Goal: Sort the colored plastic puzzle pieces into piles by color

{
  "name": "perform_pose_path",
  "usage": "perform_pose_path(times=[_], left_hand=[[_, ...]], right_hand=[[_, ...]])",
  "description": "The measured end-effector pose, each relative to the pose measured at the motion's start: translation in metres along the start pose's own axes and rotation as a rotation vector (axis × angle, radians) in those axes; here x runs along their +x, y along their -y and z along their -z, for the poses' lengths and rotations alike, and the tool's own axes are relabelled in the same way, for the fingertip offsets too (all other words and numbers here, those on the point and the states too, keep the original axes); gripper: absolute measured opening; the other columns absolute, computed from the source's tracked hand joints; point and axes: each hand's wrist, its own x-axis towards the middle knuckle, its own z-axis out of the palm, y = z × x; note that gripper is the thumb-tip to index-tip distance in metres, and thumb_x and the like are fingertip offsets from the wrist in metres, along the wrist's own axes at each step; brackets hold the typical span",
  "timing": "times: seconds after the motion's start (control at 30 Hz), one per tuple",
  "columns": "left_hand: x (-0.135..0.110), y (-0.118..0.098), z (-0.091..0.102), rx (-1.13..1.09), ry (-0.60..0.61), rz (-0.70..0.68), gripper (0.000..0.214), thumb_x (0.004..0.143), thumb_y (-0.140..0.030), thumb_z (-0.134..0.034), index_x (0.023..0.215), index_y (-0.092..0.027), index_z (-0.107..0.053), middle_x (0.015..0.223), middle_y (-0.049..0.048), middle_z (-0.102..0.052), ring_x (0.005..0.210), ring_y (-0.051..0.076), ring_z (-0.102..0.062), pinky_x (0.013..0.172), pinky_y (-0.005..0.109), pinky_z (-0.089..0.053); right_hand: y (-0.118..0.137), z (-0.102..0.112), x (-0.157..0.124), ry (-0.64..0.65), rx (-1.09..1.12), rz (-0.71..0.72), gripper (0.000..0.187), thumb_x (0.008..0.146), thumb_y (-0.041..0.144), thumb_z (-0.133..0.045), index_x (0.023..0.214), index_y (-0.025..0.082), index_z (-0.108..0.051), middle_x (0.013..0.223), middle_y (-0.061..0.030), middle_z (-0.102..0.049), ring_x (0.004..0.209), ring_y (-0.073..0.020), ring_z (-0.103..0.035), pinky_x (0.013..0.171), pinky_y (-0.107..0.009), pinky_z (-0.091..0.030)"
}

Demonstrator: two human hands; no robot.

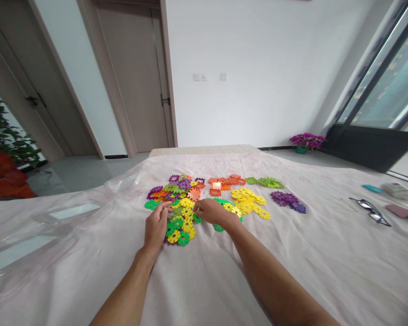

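A mixed pile of plastic snowflake building discs, yellow, green, purple and orange, lies on the cloth-covered table. My left hand rests at the pile's left edge, its fingers loosely bent and apart against the discs. Over the right side of the pile is my right hand, thumb and fingertips pinched together; whatever is between them is hidden. Beneath and beside that wrist are green discs. Just to the right lies a yellow disc group. Square orange pieces sit behind my right hand.
Light green pieces and purple pieces form separate groups at the right. Farther right are eyeglasses, a pink case and a white packet. Clear plastic containers line the left side of the pale tablecloth.
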Motion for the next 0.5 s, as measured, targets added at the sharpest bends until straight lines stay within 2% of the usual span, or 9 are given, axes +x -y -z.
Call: perform_pose_path(times=[0.1,0.17,0.3,0.5], left_hand=[[0.0,0.001,0.001,-0.015,-0.031,0.014,0.039,0.094,-0.039,-0.04,0.119,-0.022,-0.066,0.105,0.0038,-0.076,0.08,0.017,-0.071,0.077,0.029,-0.055],[0.001,0.001,0.002,0.041,-0.036,0.002,0.037,0.094,-0.037,-0.041,0.117,-0.023,-0.067,0.106,0.0036,-0.076,0.089,0.018,-0.071,0.083,0.029,-0.054],[0.003,0.002,0.003,0.347,-0.072,-0.094,0.034,0.092,-0.029,-0.044,0.115,-0.023,-0.069,0.12,0.0052,-0.072,0.117,0.021,-0.063,0.105,0.034,-0.045],[0.004,0.009,-0.003,0.628,0.059,-0.237,0.035,0.094,-0.028,-0.046,0.12,-0.023,-0.069,0.133,0.0079,-0.065,0.126,0.024,-0.056,0.11,0.04,-0.041]], right_hand=[[0.001,0.001,-0.001,0.004,0.003,-0.01,0.03,0.086,0.021,-0.055,0.108,0.024,-0.074,0.105,-0.0032,-0.075,0.094,-0.0181,-0.067,0.076,-0.024,-0.043],[0.001,0.001,-0.001,0.002,0.003,-0.011,0.03,0.086,0.021,-0.055,0.108,0.024,-0.074,0.105,-0.0032,-0.075,0.094,-0.0181,-0.067,0.076,-0.024,-0.043],[0.0,0.0,0.001,-0.022,0.001,0.007,0.028,0.087,0.02,-0.053,0.104,0.023,-0.075,0.106,-0.0035,-0.075,0.096,-0.0183,-0.067,0.076,-0.023,-0.043],[0.003,-0.01,0.005,-0.113,-0.011,0.004,0.028,0.089,0.018,-0.051,0.106,0.021,-0.073,0.108,-0.0058,-0.072,0.095,-0.0174,-0.065,0.076,-0.023,-0.041]])
